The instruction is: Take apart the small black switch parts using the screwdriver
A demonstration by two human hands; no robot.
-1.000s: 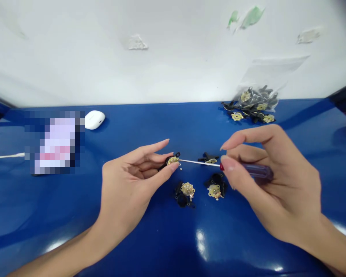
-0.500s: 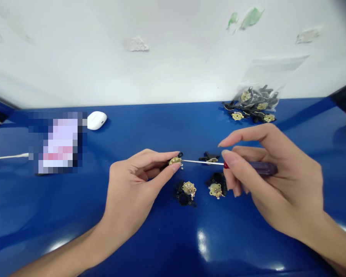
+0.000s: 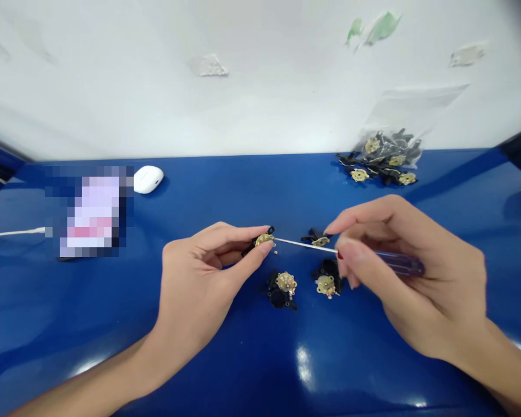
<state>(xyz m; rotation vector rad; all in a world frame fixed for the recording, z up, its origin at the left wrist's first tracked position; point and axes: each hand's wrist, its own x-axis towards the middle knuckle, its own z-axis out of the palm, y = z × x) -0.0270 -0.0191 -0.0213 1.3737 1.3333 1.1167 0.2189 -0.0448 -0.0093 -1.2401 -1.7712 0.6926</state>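
Observation:
Between thumb and fingers, my left hand pinches a small black plastic part with a brass-coloured round plate. My right hand grips a screwdriver by its dark, see-through handle. The thin metal shaft points left, and its tip meets the edge of the held part. Below my left fingertips lies a similar black part with a brass plate. Two more sit near my right fingers: a lower part with a brass plate and an upper part lying on its side.
At the back right, a clear plastic bag and several black-and-brass parts lie against the white wall. A pixelated phone-like object with a white cable and a white earbud case lie on the left of the blue table.
The screwdriver handle has dipped slightly, so the shaft slopes more. My right fingers have curled and shifted around it. My left hand keeps the part in nearly the same place.

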